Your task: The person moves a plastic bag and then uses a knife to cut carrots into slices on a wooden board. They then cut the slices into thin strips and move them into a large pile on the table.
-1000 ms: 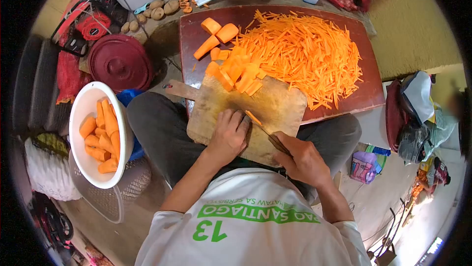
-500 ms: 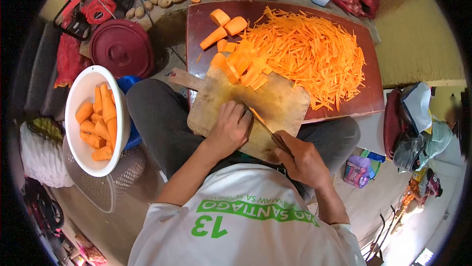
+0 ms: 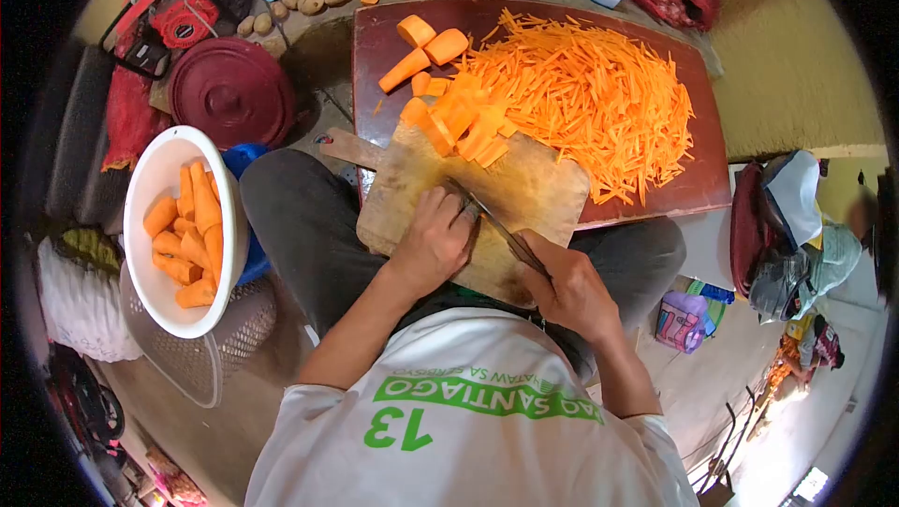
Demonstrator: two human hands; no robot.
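My right hand (image 3: 573, 293) grips a knife (image 3: 496, 222) by its handle, the blade slanting up and left over the wooden cutting board (image 3: 538, 191). Curled on the board, my left hand (image 3: 434, 237) has its fingertips right beside the blade. Whatever lies under those fingers is hidden. Flat carrot slices (image 3: 476, 125) are stacked loosely at the board's far edge. Beyond them a large heap of carrot strips (image 3: 590, 104) covers much of the red tabletop (image 3: 704, 165). Several peeled carrot pieces (image 3: 405, 70) lie at its far left corner.
On my left stands a white basin (image 3: 138, 226) holding several peeled carrots (image 3: 195, 249). Behind it is a dark red lidded tub (image 3: 229, 93). Potatoes (image 3: 311, 1) lie on the floor beyond the table. Another person (image 3: 824, 343) is at the far right.
The knife blade has swung so that its tip reaches farther past my left fingertips. The thin orange strip seen beside the blade before is no longer visible. My left hand has barely shifted.
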